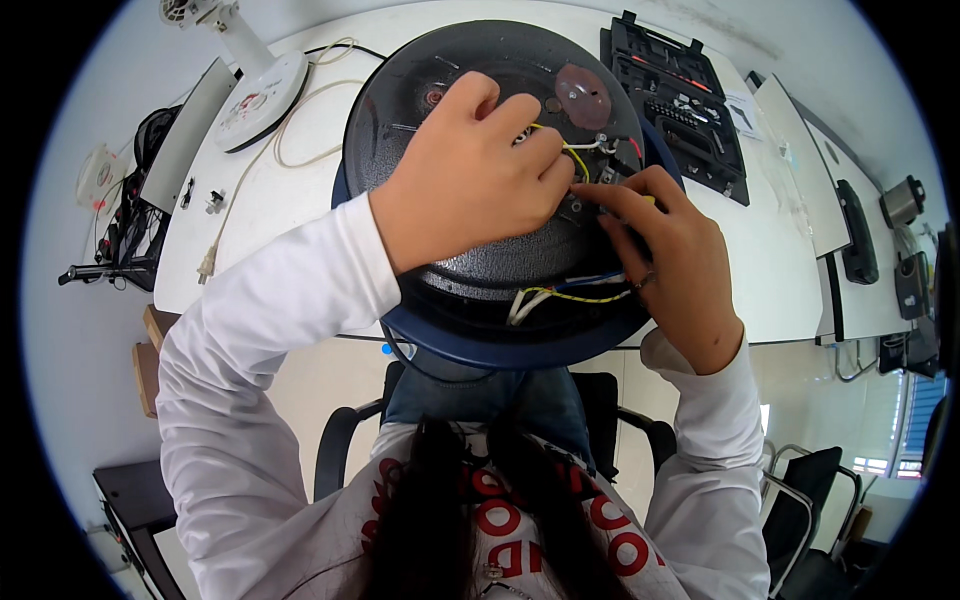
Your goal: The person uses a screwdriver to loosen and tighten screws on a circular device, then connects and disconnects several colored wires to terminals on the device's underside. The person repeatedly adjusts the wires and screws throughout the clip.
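A round appliance with a dark grey metal body (pixel 385 165) and a blue rim (pixel 480 350) lies at the table's front edge, its wiring exposed. My left hand (pixel 485 165) is closed over its middle with curled fingers; what they hold is hidden. At the right side, my right hand (pixel 680 245) has thumb and fingers closed together by the wire terminals, with a bit of yellow showing among them. A yellow wire (pixel 575 160) and a white wire (pixel 575 144) run between the hands. More wires (pixel 540 295) lie along the near side. A brownish oval patch (pixel 582 97) marks the far right surface.
An open black tool case (pixel 690 125) lies at the back right. A white fan (pixel 265 95) stands back left, and its cord ends in a plug (pixel 206 266). Small black parts (pixel 214 200) lie on the white table (pixel 780 270). Black chairs (pixel 805 500) stand lower right.
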Demonstrator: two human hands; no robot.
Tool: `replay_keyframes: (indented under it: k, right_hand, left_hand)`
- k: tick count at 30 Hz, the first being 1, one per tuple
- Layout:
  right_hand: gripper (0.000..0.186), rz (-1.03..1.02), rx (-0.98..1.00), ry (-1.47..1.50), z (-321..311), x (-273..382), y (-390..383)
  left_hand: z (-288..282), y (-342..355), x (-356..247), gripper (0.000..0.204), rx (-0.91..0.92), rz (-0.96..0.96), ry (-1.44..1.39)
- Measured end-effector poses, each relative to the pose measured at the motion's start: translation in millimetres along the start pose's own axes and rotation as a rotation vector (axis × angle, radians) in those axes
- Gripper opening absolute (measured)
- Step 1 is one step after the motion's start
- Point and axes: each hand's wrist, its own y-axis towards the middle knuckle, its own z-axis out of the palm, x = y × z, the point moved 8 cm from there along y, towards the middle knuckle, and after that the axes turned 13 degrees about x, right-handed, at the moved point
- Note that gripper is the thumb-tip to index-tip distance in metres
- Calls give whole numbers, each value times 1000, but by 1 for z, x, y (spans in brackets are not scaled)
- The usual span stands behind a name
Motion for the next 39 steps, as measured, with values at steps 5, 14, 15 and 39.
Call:
replay_keyframes:
  k: [5,14,15,39]
  right_hand:
    - [25,-37,-24,-8,-1,-2,-2]
    - [32,-24,-13,46,0,-6,1]
    - [32,-35,-4,33,0,-6,1]
    - [32,-44,0,42,0,-5,0]
  left_hand:
    - [2,1,5,20,2,-53,-133]
    - [-1,2,11,18,75,-117,-240]
    - [-2,2,13,18,62,-126,-254]
    - [2,9,7,18,105,-139,-317]
